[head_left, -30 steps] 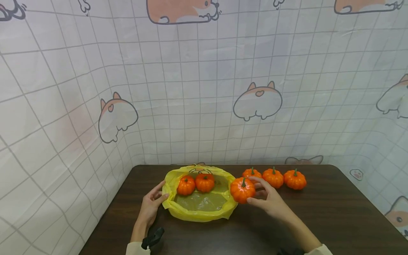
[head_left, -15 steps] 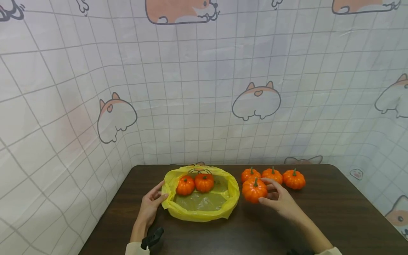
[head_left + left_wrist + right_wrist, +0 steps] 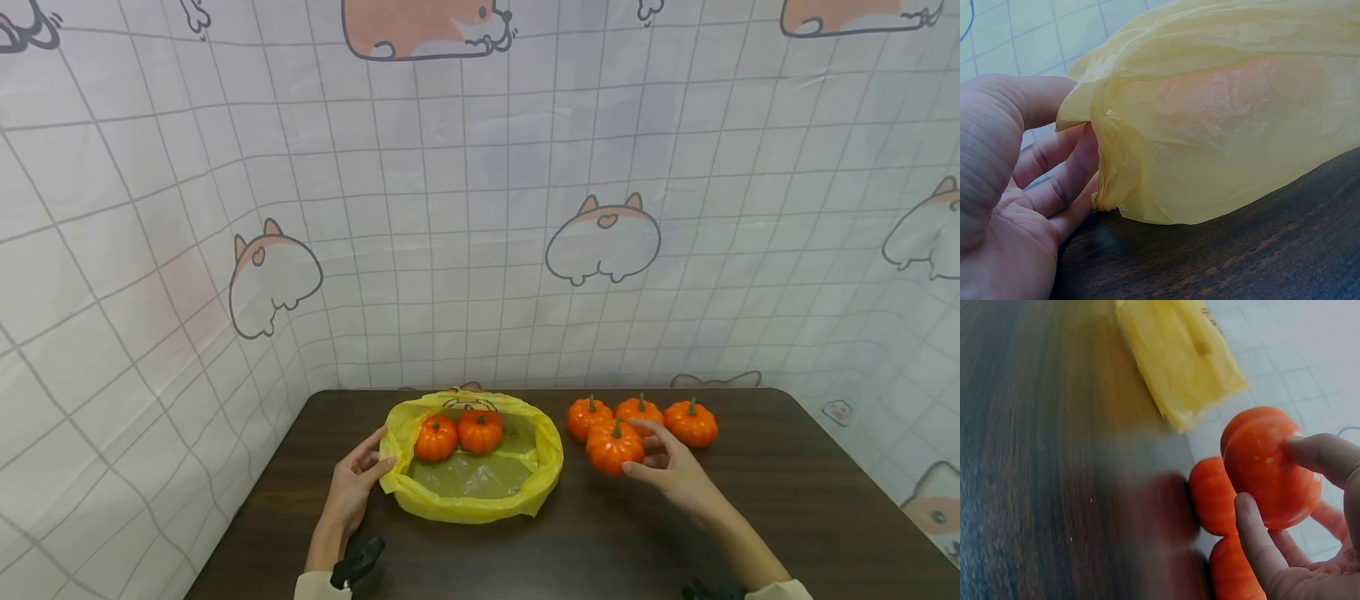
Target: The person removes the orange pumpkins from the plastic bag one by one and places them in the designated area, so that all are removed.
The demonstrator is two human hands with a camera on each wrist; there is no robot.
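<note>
A yellow plastic bag (image 3: 480, 510) lies on the table with its mouth spread wide. Inside it, side by side, are two small orange pumpkins (image 3: 436, 438). My left hand (image 3: 354, 483) pinches the bag's left rim; in the left wrist view the thumb lies over the plastic (image 3: 1166, 156) and the fingertips go behind it. To the right of the bag, my right hand (image 3: 675, 475) grips another small pumpkin (image 3: 613, 447) with a green stem. The right wrist view has this pumpkin (image 3: 1266, 469) between thumb and fingers, raised off the table.
Behind the held pumpkin, a row of three pumpkins (image 3: 692, 423) sits along the table's back right. The dark wooden table (image 3: 525, 558) reaches back to a white gridded curtain (image 3: 465, 317) with cartoon dogs. Dark straps are on the wrists.
My right hand has moved to the right with the pumpkin, from the bag's right rim to a spot in front of the row. The left hand and the bag have stayed put.
</note>
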